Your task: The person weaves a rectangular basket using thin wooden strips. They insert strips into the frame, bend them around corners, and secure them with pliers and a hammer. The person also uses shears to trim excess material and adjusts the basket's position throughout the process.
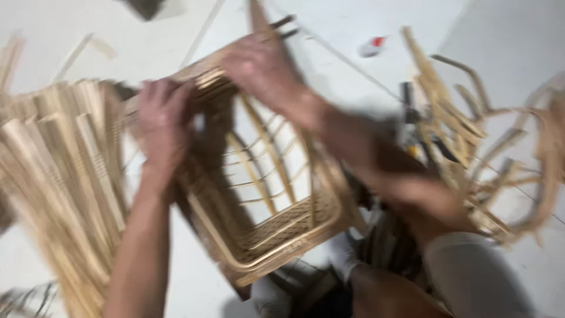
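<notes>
Gripping rattan basket frame [265, 194] btwn both hands: left [163, 121] side, right [259, 62] top rim.

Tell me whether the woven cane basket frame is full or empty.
Empty. The tan woven cane basket frame shows only white floor through its open ribs; nothing lies inside. The left hand and right hand grip its upper rim.

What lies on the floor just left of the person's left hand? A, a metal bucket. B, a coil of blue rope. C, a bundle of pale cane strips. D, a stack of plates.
C: a bundle of pale cane strips fans out on the floor beside the left hand, which grips the woven basket frame.
</notes>
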